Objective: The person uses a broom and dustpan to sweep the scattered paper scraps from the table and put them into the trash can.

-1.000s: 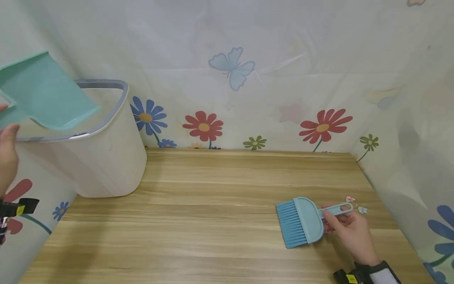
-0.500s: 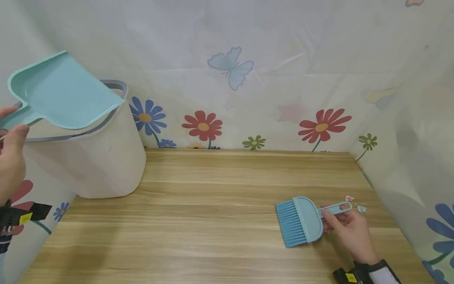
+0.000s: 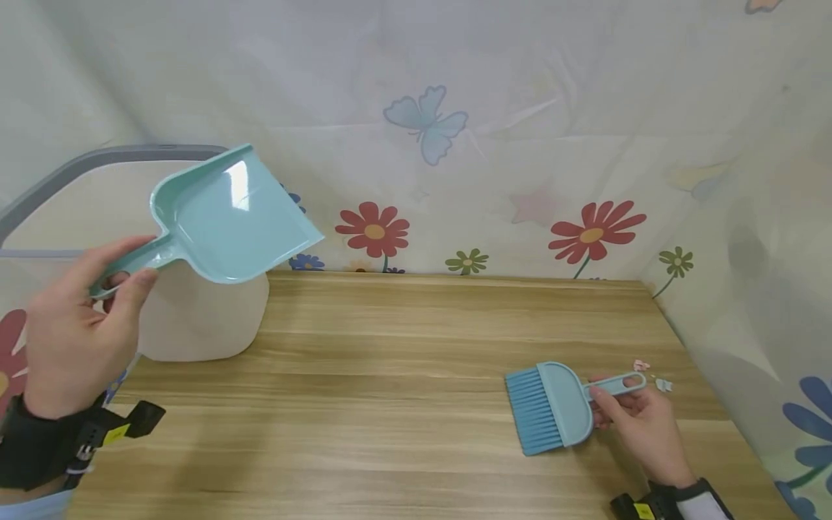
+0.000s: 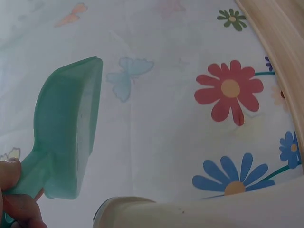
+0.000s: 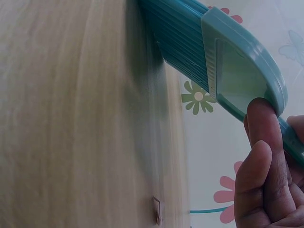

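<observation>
Left hand: the left hand (image 3: 71, 332) grips the handle of the mint-green dustpan (image 3: 234, 217), fingers curled round it, and holds the pan in the air above the table's far left corner, in front of the bin.
Dustpan: its open mouth points toward the right and its scoop looks empty in the head view; the left wrist view (image 4: 66, 128) shows it edge-on against the flowered curtain.
Right hand: the right hand (image 3: 640, 426) pinches the handle of the blue hand brush (image 3: 552, 404) near the table's right edge.
Brush: its bristles point left and toward the near edge, lying on or just above the wooden table (image 3: 390, 404).
Scraps: a few small paper bits (image 3: 653, 374) lie just beyond the brush handle, close to the right edge.
Bin: a white bin (image 3: 195, 318) with a grey rim stands at the far left corner.
</observation>
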Demonstrator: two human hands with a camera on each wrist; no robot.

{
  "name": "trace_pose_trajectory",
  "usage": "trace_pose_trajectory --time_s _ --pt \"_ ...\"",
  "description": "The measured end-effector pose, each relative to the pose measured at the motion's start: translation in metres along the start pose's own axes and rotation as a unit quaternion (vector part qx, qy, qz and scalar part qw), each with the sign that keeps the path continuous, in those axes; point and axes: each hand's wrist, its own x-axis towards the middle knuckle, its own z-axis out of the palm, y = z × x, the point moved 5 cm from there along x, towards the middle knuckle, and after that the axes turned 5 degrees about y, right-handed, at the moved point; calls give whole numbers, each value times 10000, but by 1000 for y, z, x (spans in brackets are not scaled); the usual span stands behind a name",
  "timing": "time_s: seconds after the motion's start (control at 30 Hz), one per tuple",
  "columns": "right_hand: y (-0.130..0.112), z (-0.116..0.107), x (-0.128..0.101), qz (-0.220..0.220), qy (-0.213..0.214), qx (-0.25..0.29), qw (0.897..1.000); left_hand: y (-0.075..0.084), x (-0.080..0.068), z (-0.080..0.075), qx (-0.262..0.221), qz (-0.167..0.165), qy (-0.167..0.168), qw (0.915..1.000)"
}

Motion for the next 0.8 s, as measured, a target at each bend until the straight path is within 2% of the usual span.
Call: trace_pose_trajectory --time_s 0.23,0.4,0.53,0.7,0.8 --pt "0 0 -1 80 14 -18 10000 5 -17 22 -385 2 -300 9988" --pt "0 0 0 145 6 -2 9999 2 -36 46 -605 -237 -709 9954" --pt "1 -1 0 186 -1 -34 9998 0 -55 67 -853 -529 -1185 9879" --pt "2 -1 1 158 -15 -79 9998 -3 -77 93 -1053 -705 -1684 9775" --pt "1 -1 1 145 -18 -85 9999 -6 -88 107 -1173 -904 -2022 9681"
